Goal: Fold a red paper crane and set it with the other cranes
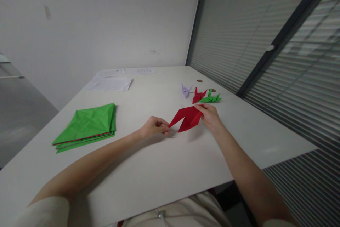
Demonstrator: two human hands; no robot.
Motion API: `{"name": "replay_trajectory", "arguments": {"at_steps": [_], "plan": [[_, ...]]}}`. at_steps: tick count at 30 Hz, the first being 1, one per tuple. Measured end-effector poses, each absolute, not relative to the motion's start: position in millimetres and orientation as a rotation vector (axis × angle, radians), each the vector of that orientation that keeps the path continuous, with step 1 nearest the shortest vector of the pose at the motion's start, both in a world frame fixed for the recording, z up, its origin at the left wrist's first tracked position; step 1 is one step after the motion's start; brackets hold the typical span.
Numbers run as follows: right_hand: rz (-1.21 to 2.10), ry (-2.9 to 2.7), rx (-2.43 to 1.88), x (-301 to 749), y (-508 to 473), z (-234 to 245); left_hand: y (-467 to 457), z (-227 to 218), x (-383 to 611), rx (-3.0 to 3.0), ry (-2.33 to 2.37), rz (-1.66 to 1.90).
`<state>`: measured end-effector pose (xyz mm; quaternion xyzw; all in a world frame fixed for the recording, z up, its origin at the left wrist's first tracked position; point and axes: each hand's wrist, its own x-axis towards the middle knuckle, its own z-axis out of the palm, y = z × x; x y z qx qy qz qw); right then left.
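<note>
"Stretching between the two hands, the folded red paper [190,116] is lifted just off the surface [170,170]; why hold both ends?"

"Probably to keep it steady and its points apart; the left hand [154,126] is nearly closed, pinching the long left point; the right hand [209,114] is curled part-way, gripping the upper right corner."

"And those paper birds?"

"A red bird [198,96] and a green bird [211,97] lie just beyond the right hand, a purple bird [185,91] to their left; perhaps set back against being knocked."

"What about the green-topped paper stack [89,123]?"

"Left of the left hand, likely for easy reach; the white sheets [113,84] lie farther back, near the wall [106,18], seemingly put aside."
</note>
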<state>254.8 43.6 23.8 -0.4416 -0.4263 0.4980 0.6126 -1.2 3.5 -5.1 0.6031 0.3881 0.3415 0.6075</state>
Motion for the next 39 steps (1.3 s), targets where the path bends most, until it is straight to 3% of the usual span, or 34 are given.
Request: {"name": "replay_trajectory", "arguments": {"at_steps": [4,8,12,16,23,39], "plan": [[1.220,-1.037,-1.048,250,41,22,1,-1,-5,1.515,0.842,0.627],[1.326,-1.153,-1.061,234,31,19,-1,9,-3,1.433,0.804,0.816],[1.356,-1.251,-1.001,212,18,14,-8,13,5,1.423,0.875,0.788],[1.342,-1.369,-0.995,202,11,13,-14,9,11,1.468,0.945,0.683],[1.167,-1.387,-1.027,203,10,17,-13,5,14,1.360,1.016,0.956],[1.159,-1.621,-0.933,193,1,7,-16,11,17,1.256,0.933,0.948]]}}
